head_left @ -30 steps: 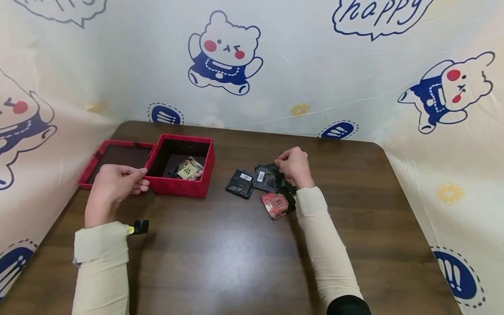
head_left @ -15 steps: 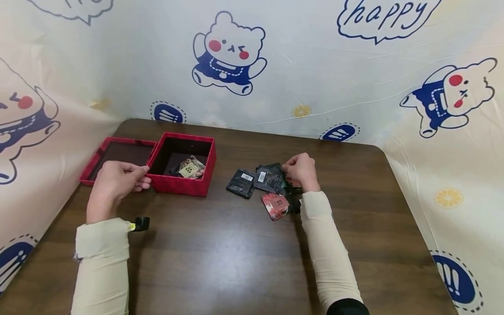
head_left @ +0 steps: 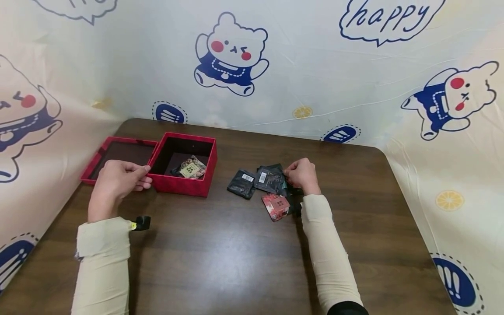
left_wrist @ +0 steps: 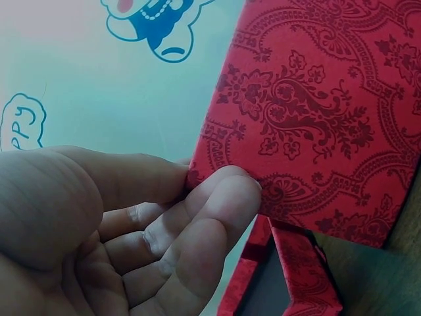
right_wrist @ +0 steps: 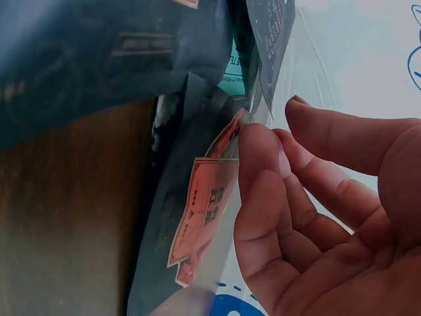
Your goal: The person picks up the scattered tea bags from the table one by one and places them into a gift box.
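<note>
left hand (head_left: 114,179) is resting at the near left corner of the red box (head_left: 183,186), thumb and curled fingertips (left_wrist: 223,197) pinching that corner edge; the wrist view is showing the paisley-patterned wall of the box right against the fingers. the box is sitting open on the brown table (head_left: 220,253), w/ its lid (head_left: 118,154) lying upturned just beside it on the left, touching or nearly so. inside the box a small packet w/ a pale label (head_left: 190,168) is lying near the front right.

right hand (head_left: 302,175) is sitting on the pile of sachets at mid-table, well apart from the box. fingers are curled narrow, tips (right_wrist: 260,158) pressing on the edge of a dark sachet w/ a red label (right_wrist: 204,217); whether it's actually gripped or just touched, can't tell. around the hand: a black sachet (head_left: 241,183) lying furthest left, another black one w/ a white barcode sticker (head_left: 269,178) just beside it and overlapping the pile, and a red sachet (head_left: 276,206) lying nearest the person, touching the dark ones. both forearms are wearing cream sleeves (head_left: 103,258). cartoon-bear cloth (head_left: 232,57) is hanging behind the table.
</note>
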The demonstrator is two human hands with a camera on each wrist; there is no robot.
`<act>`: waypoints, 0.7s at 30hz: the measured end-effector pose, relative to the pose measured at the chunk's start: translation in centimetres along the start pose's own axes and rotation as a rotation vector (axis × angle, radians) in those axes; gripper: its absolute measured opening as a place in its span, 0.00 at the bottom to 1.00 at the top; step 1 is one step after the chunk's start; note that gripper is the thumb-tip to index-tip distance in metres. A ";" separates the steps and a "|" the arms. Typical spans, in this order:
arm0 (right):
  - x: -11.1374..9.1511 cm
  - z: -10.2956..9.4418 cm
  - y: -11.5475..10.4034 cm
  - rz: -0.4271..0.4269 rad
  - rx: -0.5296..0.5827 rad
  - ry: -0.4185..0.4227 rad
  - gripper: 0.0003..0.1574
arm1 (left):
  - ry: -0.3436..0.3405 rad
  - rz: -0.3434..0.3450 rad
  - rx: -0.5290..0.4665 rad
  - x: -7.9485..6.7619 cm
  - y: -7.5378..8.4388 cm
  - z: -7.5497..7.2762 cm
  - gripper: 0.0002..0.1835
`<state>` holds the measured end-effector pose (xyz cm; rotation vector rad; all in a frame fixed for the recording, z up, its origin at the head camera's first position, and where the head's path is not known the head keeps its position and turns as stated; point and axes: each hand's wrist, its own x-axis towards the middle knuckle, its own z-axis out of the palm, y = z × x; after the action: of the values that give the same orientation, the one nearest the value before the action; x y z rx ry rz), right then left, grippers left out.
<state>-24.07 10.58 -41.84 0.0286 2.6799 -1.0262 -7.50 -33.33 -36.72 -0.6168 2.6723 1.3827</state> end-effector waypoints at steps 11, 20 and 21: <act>0.3 0.4 0.3 -0.042 -0.015 0.016 0.08 | 0.000 0.015 0.025 0.2 0.2 -0.1 0.22; 0.4 0.5 0.5 -0.050 0.031 -0.027 0.08 | -0.005 0.012 0.025 0.1 0.1 -0.2 0.22; 0.4 0.5 0.5 -0.051 0.040 -0.035 0.08 | -0.004 0.013 0.024 0.1 0.0 -0.2 0.22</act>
<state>-24.27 10.59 -42.61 -0.0494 2.6409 -1.0859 -7.62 -33.47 -36.62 -0.5946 2.6905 1.3516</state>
